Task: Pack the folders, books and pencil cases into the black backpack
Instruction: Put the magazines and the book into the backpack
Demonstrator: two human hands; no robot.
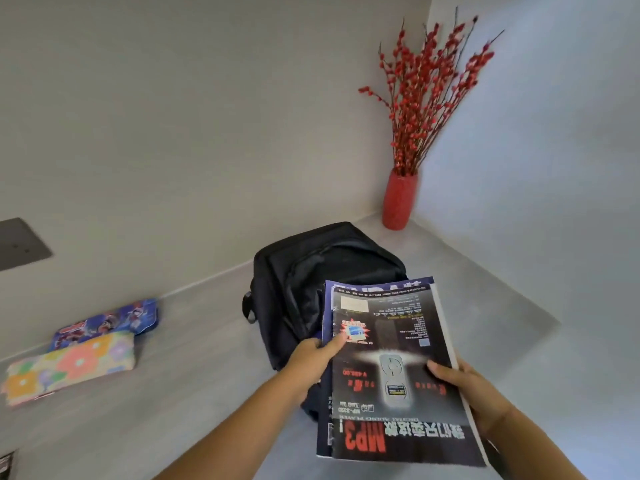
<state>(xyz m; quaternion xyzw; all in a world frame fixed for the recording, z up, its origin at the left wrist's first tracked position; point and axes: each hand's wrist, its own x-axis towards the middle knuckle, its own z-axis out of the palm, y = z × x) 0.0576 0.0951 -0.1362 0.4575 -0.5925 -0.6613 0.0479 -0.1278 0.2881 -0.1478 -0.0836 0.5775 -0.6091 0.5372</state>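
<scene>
A black backpack stands on the grey counter near the corner, its top zip open. In front of it I hold a stack of magazines, dark cover up, with a second one showing underneath at the left edge. My left hand grips the stack's left edge, thumb on the cover. My right hand grips its right edge. The stack's far end overlaps the backpack's opening. Two pencil cases lie at the left: a floral one and a blue cartoon one behind it.
A red vase with red berry branches stands in the corner behind the backpack. A dark wall plate is on the left wall. The counter runs along the wall, with an edge at the right.
</scene>
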